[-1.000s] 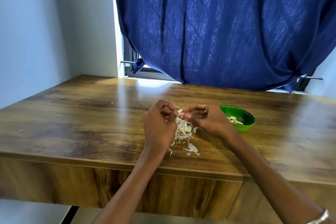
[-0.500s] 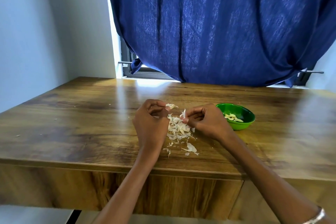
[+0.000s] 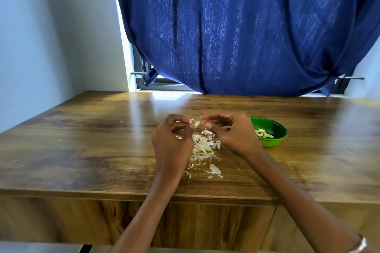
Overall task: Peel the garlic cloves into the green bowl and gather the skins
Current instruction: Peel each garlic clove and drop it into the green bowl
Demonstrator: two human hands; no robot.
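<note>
My left hand (image 3: 172, 141) pinches a small garlic clove (image 3: 196, 123) with loose skin, held just above the table. My right hand (image 3: 232, 133) is close on the clove's right. Its thumb and forefinger tips almost reach the clove, and a pale sliver of skin (image 3: 226, 127) shows inside its curled fingers. A heap of white garlic skins (image 3: 203, 146) lies on the wood under and between both hands, with loose flakes (image 3: 213, 170) trailing toward me. The green bowl (image 3: 273, 144) stands right of my right hand and holds a few peeled cloves (image 3: 264, 133).
The wooden table (image 3: 102, 150) runs wide to the left and right, with its front edge (image 3: 123, 193) near me. A blue curtain (image 3: 236, 26) hangs behind the far edge over a window. A white wall (image 3: 30, 47) closes the left side.
My right hand has risen from the skin heap to the clove in my left hand. The left hand still pinches the clove. The camera has tilted a little.
</note>
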